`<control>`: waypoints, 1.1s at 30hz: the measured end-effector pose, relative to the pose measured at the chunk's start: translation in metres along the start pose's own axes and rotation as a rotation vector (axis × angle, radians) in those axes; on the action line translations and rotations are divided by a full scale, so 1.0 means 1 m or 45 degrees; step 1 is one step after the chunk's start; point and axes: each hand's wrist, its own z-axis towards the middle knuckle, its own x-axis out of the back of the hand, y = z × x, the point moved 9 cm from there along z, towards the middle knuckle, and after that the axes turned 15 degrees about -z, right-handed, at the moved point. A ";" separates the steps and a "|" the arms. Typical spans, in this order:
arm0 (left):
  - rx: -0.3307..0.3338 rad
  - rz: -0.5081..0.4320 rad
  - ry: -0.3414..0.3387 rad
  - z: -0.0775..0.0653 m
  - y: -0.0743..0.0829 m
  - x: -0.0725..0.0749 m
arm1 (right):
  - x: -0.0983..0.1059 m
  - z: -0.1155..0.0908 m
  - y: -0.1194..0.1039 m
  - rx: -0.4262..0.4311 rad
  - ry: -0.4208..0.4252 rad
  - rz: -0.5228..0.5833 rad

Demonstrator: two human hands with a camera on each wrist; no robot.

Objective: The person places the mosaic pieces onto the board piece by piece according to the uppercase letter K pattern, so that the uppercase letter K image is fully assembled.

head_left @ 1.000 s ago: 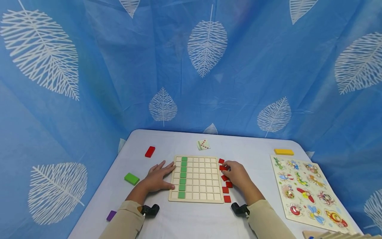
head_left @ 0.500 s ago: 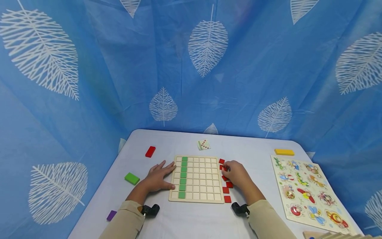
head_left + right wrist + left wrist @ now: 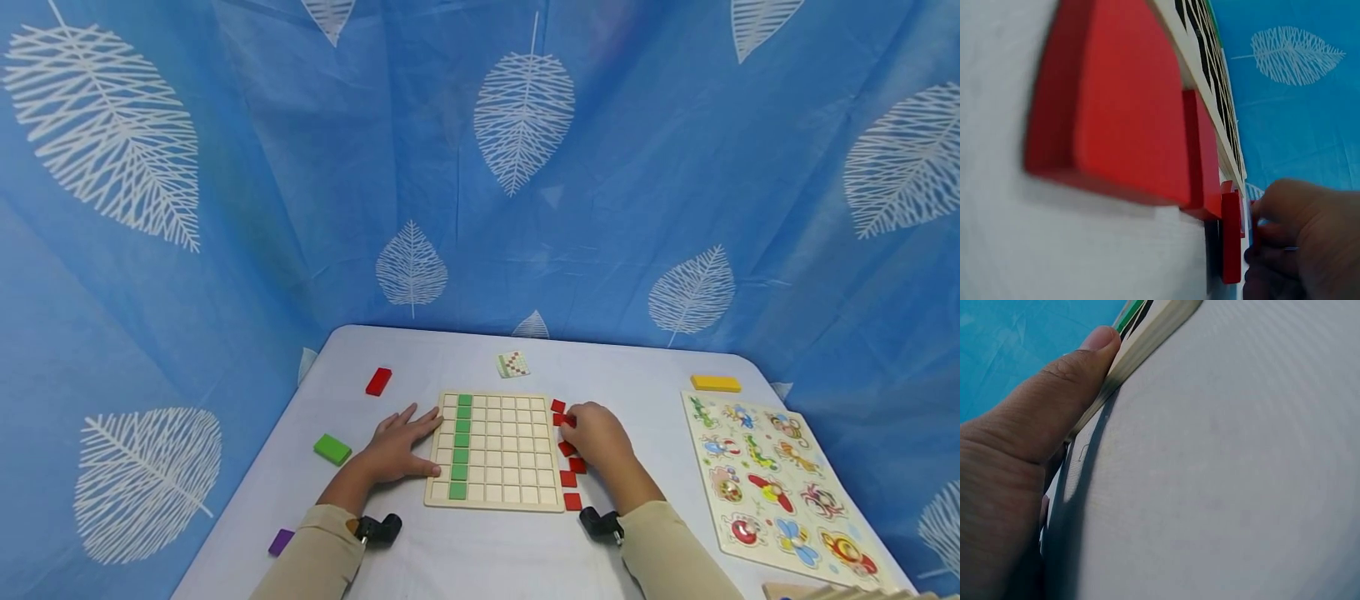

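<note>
A pale wooden grid board lies in front of me, with green tiles filling one column near its left side. My left hand is spread along the board's left edge, its fingertips and thumb resting on the frame. In the left wrist view the thumb presses the board's rim. At the right edge my right hand pinches a red tile between thumb and fingers. Several other red tiles lie in a loose column along that edge.
A small pattern card lies beyond the board. On the left are a red block, a green block and a purple block. To the right are a yellow block and an animal picture puzzle.
My right hand has drawn a red tile slightly to the right, away from the tile beside it. The left hand stays on the board's edge.
</note>
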 end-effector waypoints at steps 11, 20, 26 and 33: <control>0.012 -0.005 -0.004 0.001 -0.005 0.001 | 0.002 -0.026 -0.119 0.459 0.058 0.209; 0.000 -0.018 -0.013 0.002 -0.003 0.000 | -0.010 -0.029 -0.158 0.541 0.156 -0.018; -0.011 0.002 -0.009 0.003 -0.003 -0.001 | -0.012 -0.029 -0.157 0.517 0.137 0.011; 0.005 -0.009 -0.007 0.002 -0.004 -0.004 | -0.012 -0.028 -0.151 0.528 0.066 0.122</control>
